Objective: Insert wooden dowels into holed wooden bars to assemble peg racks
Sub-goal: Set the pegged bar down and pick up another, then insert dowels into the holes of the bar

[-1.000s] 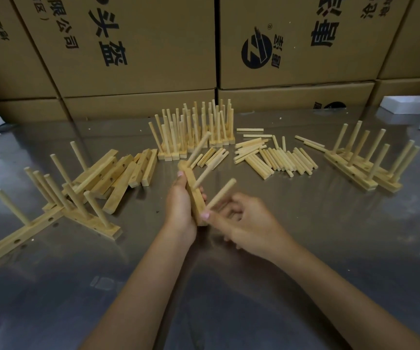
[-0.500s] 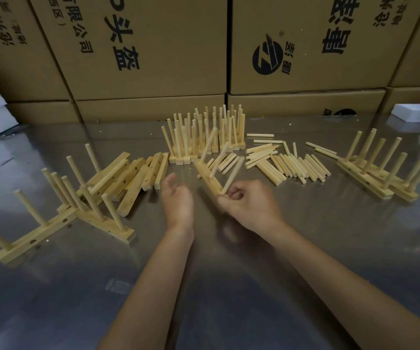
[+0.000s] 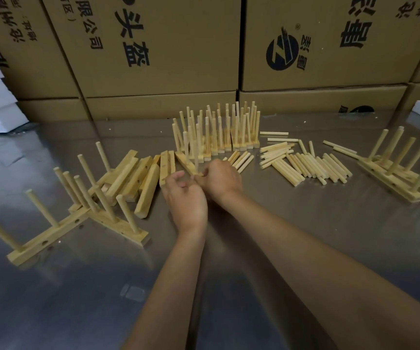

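Head view shows our right hand (image 3: 220, 178) curled around the near end of a bar (image 3: 186, 164), which slants away to the upper left on the table (image 3: 279, 248) with blurred dowels (image 3: 187, 147) standing up from it. Our left hand (image 3: 186, 198) sits just beside the grip, fingers loosely curled, holding nothing we can make out. Left of the grip lie bare bars (image 3: 138, 178); to its right, loose dowels (image 3: 310, 165); beyond it, finished racks (image 3: 219, 132).
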Demonstrator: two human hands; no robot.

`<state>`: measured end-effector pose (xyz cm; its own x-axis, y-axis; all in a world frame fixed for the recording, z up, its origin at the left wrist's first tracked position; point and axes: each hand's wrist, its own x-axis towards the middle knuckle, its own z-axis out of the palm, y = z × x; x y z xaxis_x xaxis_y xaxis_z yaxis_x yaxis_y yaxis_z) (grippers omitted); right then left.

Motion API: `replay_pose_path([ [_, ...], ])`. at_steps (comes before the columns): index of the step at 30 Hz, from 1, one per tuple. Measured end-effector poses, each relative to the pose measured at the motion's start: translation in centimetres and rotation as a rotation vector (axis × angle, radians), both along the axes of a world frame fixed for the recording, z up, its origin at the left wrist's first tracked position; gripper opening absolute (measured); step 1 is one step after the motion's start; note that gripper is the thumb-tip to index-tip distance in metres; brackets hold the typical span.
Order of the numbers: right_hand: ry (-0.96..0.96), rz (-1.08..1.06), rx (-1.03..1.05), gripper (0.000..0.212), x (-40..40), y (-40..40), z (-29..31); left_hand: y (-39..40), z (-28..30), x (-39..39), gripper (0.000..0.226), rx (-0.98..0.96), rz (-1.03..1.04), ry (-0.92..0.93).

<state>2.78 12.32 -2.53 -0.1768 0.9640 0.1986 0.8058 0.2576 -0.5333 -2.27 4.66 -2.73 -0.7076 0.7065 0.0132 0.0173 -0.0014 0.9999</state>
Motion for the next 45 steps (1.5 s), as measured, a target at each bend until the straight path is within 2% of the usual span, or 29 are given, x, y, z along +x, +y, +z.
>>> replay_pose_path([
  [5,0.006,-0.073,0.07,0.03,-0.7,1.6,-0.5,0.3,0.0,0.1,0.028,-0.009,0.004,0.02],
  [10,0.058,-0.138,0.106,0.036,-1.3,2.2,-1.3,0.3,-0.1,-0.1,0.031,-0.026,0.02,0.15],
  [12,0.141,-0.164,0.109,0.037,-1.1,2.0,-1.5,0.2,-0.2,-0.7,0.032,-0.031,0.068,0.338],
  [14,0.248,-0.194,0.105,0.034,-0.7,1.8,-1.7,0.0,-0.3,-1.5,0.035,-0.068,0.146,0.633],
  [16,0.316,-0.192,0.091,0.032,-0.3,1.3,-1.9,-0.1,-0.4,-2.2,0.042,-0.185,0.191,0.847],
  [19,0.421,-0.149,0.067,0.027,0.1,0.4,-2.1,-0.1,-0.7,-2.9,0.053,-0.408,0.133,1.0],
  [22,0.551,-0.109,0.044,0.024,0.8,-0.5,-2.1,-0.2,-0.8,-2.7,0.044,-0.46,0.068,1.109],
  [26,0.698,-0.1,-0.008,0.025,1.6,-1.7,-2.2,-0.5,-0.7,-2.6,0.028,-0.429,0.039,1.096],
  [33,0.829,-0.061,-0.064,0.02,3.0,-3.9,-2.2,-1.2,0.3,-2.6,0.03,-0.44,0.025,0.913],
  [36,0.897,-0.035,-0.107,0.022,3.6,-4.9,-1.9,-1.8,0.8,-2.3,0.022,-0.29,0.077,0.823],
  [40,0.992,-0.013,-0.195,0.02,4.4,-6.0,-1.3,-2.6,1.8,-1.3,0.014,-0.008,0.123,0.824],
  [43,1.102,0.013,-0.292,0.027,5.5,-6.7,-0.6,-3.0,2.1,0.4,0.017,0.163,-0.007,0.791],
  [45,1.183,0.016,-0.34,0.031,6.7,-7.1,-0.4,-3.1,1.7,1.8,0.022,0.173,-0.185,0.775],
])
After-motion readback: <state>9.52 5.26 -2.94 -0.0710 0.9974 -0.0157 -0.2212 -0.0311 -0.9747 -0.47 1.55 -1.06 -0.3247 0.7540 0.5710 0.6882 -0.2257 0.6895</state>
